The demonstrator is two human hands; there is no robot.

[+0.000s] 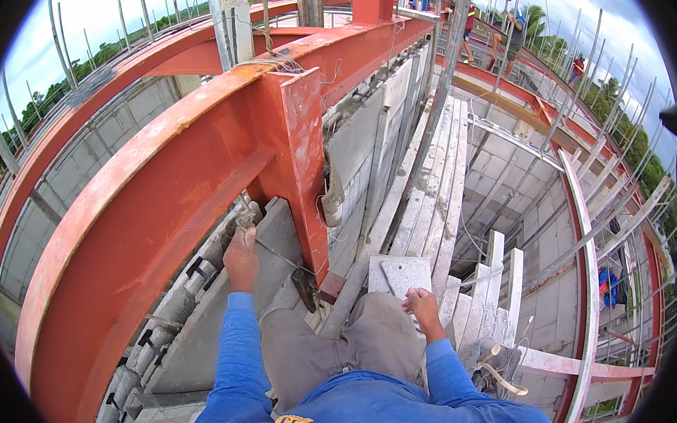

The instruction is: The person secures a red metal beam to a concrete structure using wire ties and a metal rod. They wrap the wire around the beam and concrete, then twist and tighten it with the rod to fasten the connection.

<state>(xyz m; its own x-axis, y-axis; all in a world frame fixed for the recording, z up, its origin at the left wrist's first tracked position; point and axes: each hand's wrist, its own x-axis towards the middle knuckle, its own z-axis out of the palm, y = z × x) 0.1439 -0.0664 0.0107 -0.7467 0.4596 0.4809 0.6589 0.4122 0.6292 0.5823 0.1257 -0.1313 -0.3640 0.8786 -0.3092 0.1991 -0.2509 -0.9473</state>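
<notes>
My left hand (241, 259) is raised at the top of the grey block wall, below the big red steel beam (196, 158). Its fingers are closed at a grey, cement-stained piece (247, 214); what they grip is unclear. From beside that hand a thin rod (279, 255) slants down toward the foot of the red steel post (302, 175). Over my right thigh, my right hand (423, 309) has its fingers curled together; anything in them is too small to make out. Just beyond it lies a whitish square board (396, 274) with a thin bar across it.
Long cement-stained planks (434, 190) run away from me as a walkway, with shorter planks (479, 288) at their right. A deep drop opens beside them. Slanting metal poles (446, 73) cross the view. Several people (510, 38) are on the far structure.
</notes>
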